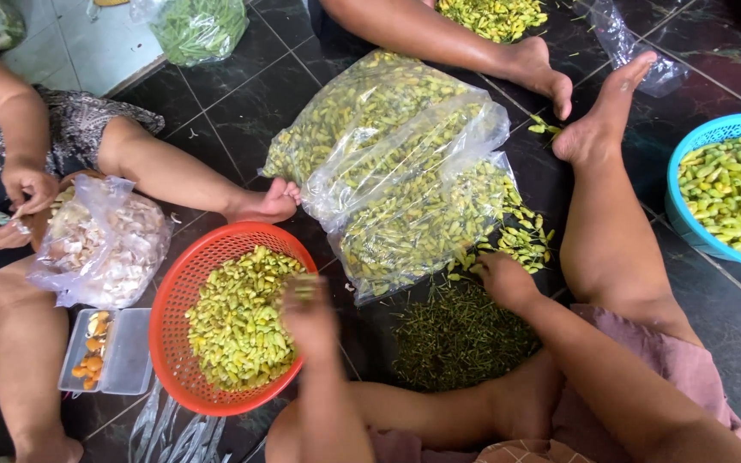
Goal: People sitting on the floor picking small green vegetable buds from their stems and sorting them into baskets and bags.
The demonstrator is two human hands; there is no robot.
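My left hand point(306, 313) hovers over the right side of a red mesh basket point(173, 296) heaped with small yellow-green chilies point(233, 321); it is blurred, and a few chilies seem pinched in its fingers. My right hand point(503, 279) rests on the dark tile floor at the edge of loose chilies point(521, 240) spilling from clear plastic bags point(405, 171). Its fingers curl down onto the chilies. A pile of green stems point(456, 339) lies just below that hand, between my legs.
A blue basket point(688, 214) of chilies stands at the right. A person at the left peels garlic over a plastic bag point(105, 249), next to a clear tray point(109, 351). Another person's feet point(551, 77) reach in from the top. More bagged greens point(199, 26) lie at the back.
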